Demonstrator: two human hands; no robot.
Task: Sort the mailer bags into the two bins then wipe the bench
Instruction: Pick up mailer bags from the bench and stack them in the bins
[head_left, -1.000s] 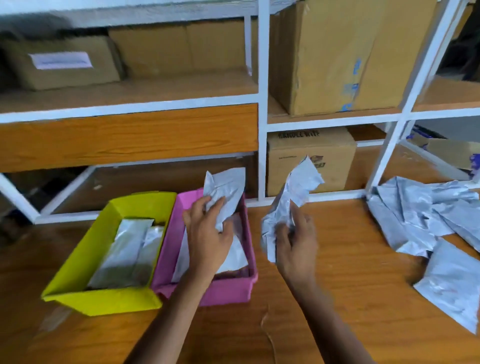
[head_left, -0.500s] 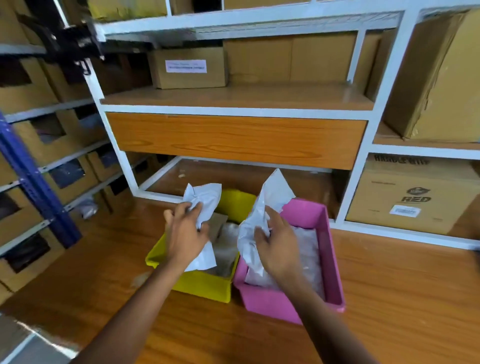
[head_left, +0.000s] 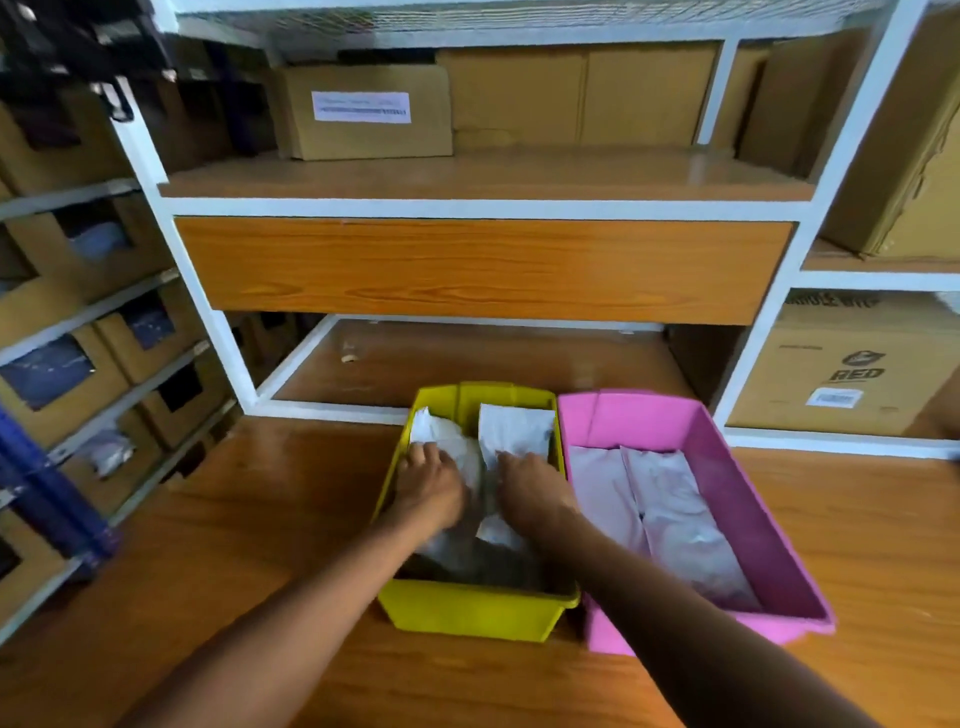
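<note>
On the near part of the wooden bench (head_left: 234, 545), two bare arms reach forward over the front wall of the yellow bin (head_left: 467, 610) and go down inside it. The left hand (head_left: 428, 486) lies on top of the left bag (head_left: 439, 431), and the right hand (head_left: 530, 488) lies on top of the right bag (head_left: 514, 428). The fingers of both hands bend down over the bags. It is blurry there, so I cannot tell if they are gripping or only pressing. Each bag is long from near to far, the same way the arms point. Its far end sticks out past the fingertips toward the bin's back wall. Each hand is right on its own bag, so neither needs to cross over. I think the next move is to let go and lift straight up, because the way up is open while the bin walls are close on both sides. The pink bin (head_left: 623, 421) touches the yellow one on the right. Two pale bags (head_left: 670, 509) lie flat in it, also long from near to far. The wood of the bench runs wide to the left of the bins. Behind them stands the white shelf frame (head_left: 488, 209), and a brown box (head_left: 852, 374) sits far to the right.
</note>
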